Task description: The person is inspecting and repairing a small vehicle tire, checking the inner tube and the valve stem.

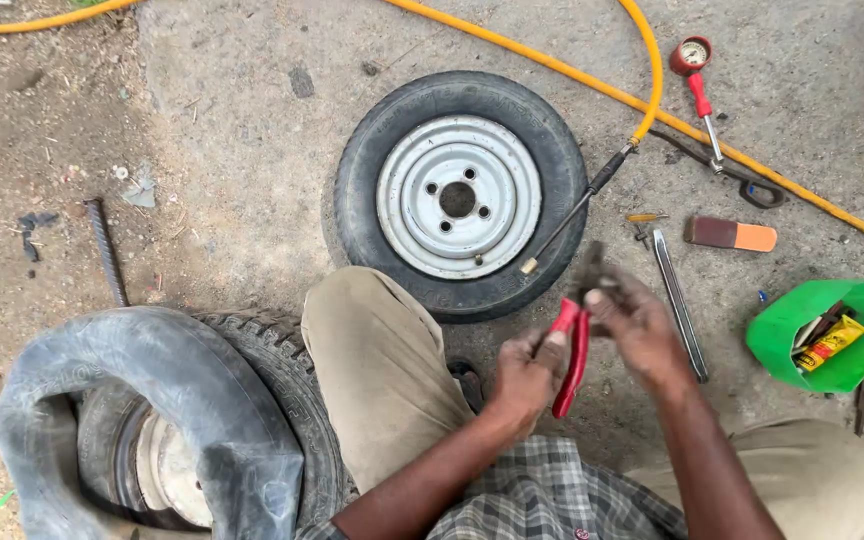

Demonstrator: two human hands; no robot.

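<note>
Low in the frame's centre, we are gripping red-handled pliers [572, 355] in our left hand [527, 370], our right hand [632, 320] pinching a small dark piece just above them.

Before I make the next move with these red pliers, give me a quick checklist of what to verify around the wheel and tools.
1. Grip on the red-handled pliers: left hand holds the handles. Ok.
2. Right hand at the plier head: what it pinches there is blurred. Cannot tell.
3. Small wheel lies flat on the ground in front of the knee. Ok.
4. Yellow air hose: its black nozzle end rests across the tyre, not on a valve. Not ok.
5. Pressure gauge and flat metal bar lie to the right, close to the hands. Ok.
6. Loose inner tube drapes over the second tyre at left. Ok.
</note>
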